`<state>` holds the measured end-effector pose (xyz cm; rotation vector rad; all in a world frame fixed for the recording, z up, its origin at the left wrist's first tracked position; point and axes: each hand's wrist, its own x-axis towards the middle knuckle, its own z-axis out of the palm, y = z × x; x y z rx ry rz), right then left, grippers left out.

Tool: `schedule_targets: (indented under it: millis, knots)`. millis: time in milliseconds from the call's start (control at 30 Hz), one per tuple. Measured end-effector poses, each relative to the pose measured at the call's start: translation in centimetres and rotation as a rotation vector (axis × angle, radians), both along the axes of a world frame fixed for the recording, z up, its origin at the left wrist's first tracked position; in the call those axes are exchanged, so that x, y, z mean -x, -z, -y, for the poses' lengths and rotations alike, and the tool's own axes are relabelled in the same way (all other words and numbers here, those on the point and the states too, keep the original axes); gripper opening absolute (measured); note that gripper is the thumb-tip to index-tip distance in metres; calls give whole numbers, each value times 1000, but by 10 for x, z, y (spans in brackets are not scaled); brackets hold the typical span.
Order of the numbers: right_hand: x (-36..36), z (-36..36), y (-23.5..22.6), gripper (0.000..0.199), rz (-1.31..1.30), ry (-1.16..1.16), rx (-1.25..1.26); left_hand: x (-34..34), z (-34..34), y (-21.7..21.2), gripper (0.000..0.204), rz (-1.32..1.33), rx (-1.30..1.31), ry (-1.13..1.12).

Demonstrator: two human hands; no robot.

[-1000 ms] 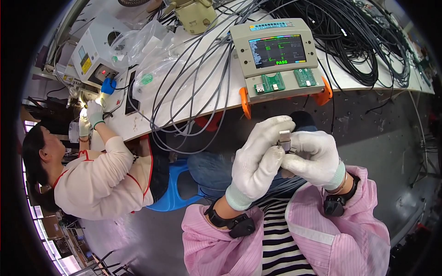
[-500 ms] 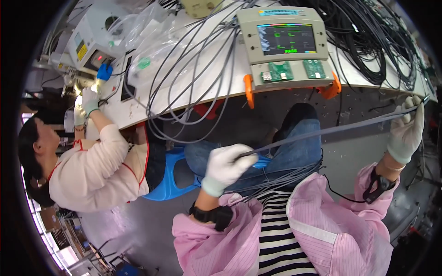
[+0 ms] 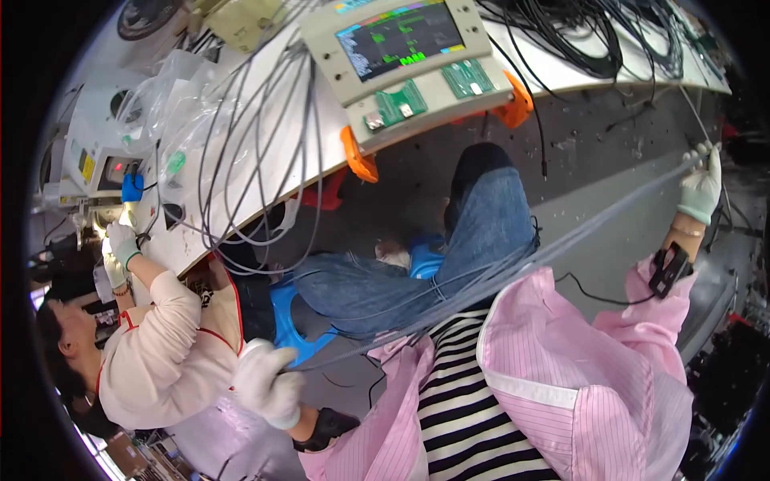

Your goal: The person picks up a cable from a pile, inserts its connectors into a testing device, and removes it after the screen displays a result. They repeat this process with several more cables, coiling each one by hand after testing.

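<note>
Left hand: my white-gloved left hand, lower left of the frame, fingers closed around one end of the bundle.
Right hand: my white-gloved right hand, far right, fingers pinching the other end.
Bundle: one bunch of thin clear flexible strands, stretched taut across my lap; I cannot count the strands.
Around: one grey test monitor with two green circuit boards on the white workbench, top centre; a co-worker's gloved hand at left.

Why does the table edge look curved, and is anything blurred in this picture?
Head view: the fisheye lens bends the white table edge toward the dark rim; the stretched cables and left hand look motion-blurred; the tester screen shows sharply.
</note>
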<state>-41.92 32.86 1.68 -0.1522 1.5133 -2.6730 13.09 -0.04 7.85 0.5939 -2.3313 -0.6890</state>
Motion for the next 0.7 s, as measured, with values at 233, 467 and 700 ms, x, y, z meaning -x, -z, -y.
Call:
schedule_targets:
  millis: [233,467,700]
  knots:
    - [-1,-7,52,14,160,117,-286,-70,-17,19,21,293,-129,-369]
    - [-44,-35,148,21,443,185,-1010,-70,-50,131,30,591,-719,-438]
    - [-66,-55,208,23,683,286,-664,-70,-43,157,33,640,-847,-471]
